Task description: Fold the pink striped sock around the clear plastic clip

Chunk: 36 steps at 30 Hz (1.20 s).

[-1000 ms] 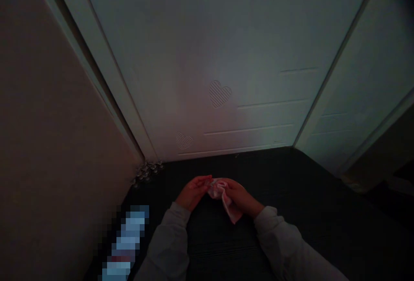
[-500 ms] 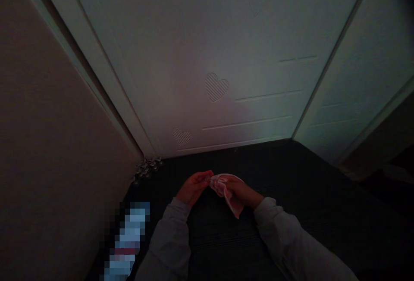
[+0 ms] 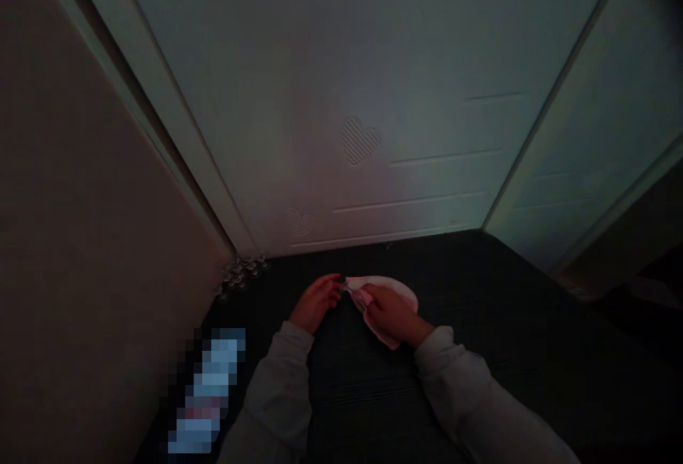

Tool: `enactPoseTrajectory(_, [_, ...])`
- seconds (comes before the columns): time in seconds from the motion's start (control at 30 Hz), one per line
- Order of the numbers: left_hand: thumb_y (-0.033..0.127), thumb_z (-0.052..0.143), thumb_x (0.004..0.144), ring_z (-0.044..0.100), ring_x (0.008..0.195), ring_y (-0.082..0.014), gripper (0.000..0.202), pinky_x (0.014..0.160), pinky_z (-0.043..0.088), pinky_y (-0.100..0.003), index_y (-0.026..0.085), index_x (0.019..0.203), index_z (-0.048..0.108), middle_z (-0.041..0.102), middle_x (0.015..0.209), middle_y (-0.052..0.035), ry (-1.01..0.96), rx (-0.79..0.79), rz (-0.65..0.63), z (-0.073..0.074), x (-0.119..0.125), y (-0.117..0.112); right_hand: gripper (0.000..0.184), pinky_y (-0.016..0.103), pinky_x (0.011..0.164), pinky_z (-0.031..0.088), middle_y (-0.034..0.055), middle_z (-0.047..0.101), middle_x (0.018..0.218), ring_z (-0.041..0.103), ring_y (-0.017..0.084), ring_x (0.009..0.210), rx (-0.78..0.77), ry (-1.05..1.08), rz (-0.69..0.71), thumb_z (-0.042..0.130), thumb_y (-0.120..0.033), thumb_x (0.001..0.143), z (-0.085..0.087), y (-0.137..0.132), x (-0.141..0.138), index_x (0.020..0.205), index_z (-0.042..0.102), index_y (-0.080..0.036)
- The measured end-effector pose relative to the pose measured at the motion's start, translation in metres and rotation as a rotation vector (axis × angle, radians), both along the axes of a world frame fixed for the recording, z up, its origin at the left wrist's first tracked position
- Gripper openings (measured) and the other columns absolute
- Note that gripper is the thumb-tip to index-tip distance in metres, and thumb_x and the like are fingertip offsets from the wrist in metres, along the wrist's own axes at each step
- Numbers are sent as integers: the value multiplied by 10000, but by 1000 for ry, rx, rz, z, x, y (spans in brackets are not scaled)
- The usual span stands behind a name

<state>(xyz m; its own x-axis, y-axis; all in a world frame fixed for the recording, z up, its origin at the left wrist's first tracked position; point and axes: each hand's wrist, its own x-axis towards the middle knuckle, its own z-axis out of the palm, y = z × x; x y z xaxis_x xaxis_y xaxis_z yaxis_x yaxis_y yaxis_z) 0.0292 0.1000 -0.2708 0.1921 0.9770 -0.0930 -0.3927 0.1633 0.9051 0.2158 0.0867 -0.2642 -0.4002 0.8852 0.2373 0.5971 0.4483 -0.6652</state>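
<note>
Above the dark tabletop, my left hand (image 3: pixel 319 303) pinches a small shiny piece (image 3: pixel 343 285) at its fingertips; the dim light hides what kind it is. My right hand (image 3: pixel 392 313) is closed on a pink cloth (image 3: pixel 392 283), and a gathered part of it meets the small piece. The rest of the cloth spreads behind and below the right hand. A heap of small shiny pieces (image 3: pixel 240 272) lies in the far left corner of the table.
The dark table (image 3: pixel 368 407) runs up to a pale panel (image 3: pixel 416 94) with embossed hearts and lines. A brownish wall (image 3: pixel 80 236) rises on the left. A lit, blurred-out screen (image 3: pixel 208 393) lies at the lower left.
My right hand has moved slightly and the cloth has shifted, its loose part now spread behind the hand. My left fingers have opened a little around the small piece.
</note>
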Motion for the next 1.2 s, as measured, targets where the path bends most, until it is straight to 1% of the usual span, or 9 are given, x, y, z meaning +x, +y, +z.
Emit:
enactPoseTrajectory(0.2, [396,635,658,476,493,-70,360,407,320,-193,120,888,611,576,695,-27,256,12,43,-8,3,4,197,272,696,334,61,630,811,525,170,758,181,-163,12,392,-130,795,-1,-3,-6,786,588,-148])
enactPoseTrajectory(0.3, [440,590,684,418,416,-54,374,365,263,-190,115,867,617,531,586,5,369,29,-1,-8,3,4,199,284,702,332,71,631,816,523,180,762,212,-183,21,396,-123,787,2,-4,-6,793,593,-147])
enactPoseTrajectory(0.43, [442,592,680,378,369,-40,370,345,201,-195,127,874,611,535,598,12,408,28,-37,-6,3,4,207,297,715,336,75,633,830,522,193,787,197,-141,33,403,-119,776,7,-7,-5,818,603,-154])
enactPoseTrajectory(0.67, [276,700,604,488,531,-74,313,512,351,-222,150,875,607,606,723,-14,218,32,-115,-4,-2,1,245,302,758,367,74,654,912,555,197,834,105,6,26,409,-179,804,5,-7,-6,921,624,-170])
enactPoseTrajectory(0.77, [211,718,578,507,604,-85,304,567,364,-229,165,858,608,622,846,-31,158,47,-140,-1,-3,-1,264,303,763,382,63,662,940,569,197,845,57,62,48,413,-173,797,3,-4,-4,950,627,-192])
enactPoseTrajectory(0.9, [169,700,599,514,645,-95,281,582,364,-227,163,867,615,623,896,-49,159,82,-175,1,-3,-3,307,305,774,393,55,660,967,573,194,870,9,109,58,407,-132,771,0,-1,-2,984,619,-193])
enactPoseTrajectory(1.07, [190,701,593,548,697,-120,311,589,382,-232,156,890,619,612,990,-78,77,38,-179,3,-1,-3,361,308,777,392,54,659,972,570,195,869,-9,82,32,397,-88,743,0,0,-1,1011,607,-205])
enactPoseTrajectory(1.13, [232,696,603,561,704,-124,329,592,393,-236,152,911,614,606,1003,-87,42,-3,-136,3,0,-2,357,312,773,395,57,659,970,573,198,862,-12,72,21,393,-96,751,2,-1,-2,1018,603,-207])
enactPoseTrajectory(1.2, [297,682,622,553,637,-105,340,544,382,-222,144,916,606,620,907,-76,50,-29,-56,3,2,-2,336,315,773,397,63,656,975,574,201,864,-2,75,17,390,-113,763,2,-2,-3,1005,607,-197])
